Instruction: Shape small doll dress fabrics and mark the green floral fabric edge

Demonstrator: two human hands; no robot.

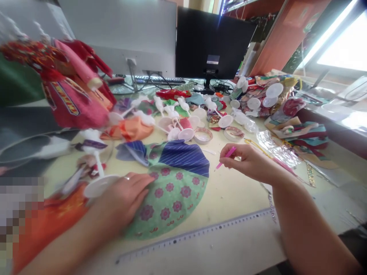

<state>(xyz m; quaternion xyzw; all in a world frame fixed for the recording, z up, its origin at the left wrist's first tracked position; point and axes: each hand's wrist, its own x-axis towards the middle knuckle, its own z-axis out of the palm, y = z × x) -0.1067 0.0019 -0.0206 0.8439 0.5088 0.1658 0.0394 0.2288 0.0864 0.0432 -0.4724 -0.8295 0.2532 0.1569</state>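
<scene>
My left hand (129,194) rests with outstretched fingers on the left edge of a rounded piece of green fabric (172,191) printed with purple flowers. Along the top of that piece is a dark blue pinstriped part (186,158). A ring shows on one finger. To the right of the fabric, my right hand (248,162) pinches a slim pink pen (230,152) whose thin tip points down-left over the pale table. Close by my left hand stands a white mannequin stand (99,164) with a round base. Orange fabric (57,217) lies beneath my left forearm.
A long ruler (220,227) lies near the table's front edge. Two tape rolls (203,136) and several small white mannequins (183,105) stand behind the fabric. Dressed forms (77,103) are at the left, monitors (215,44) at the back, fabric scraps (304,137) at the right.
</scene>
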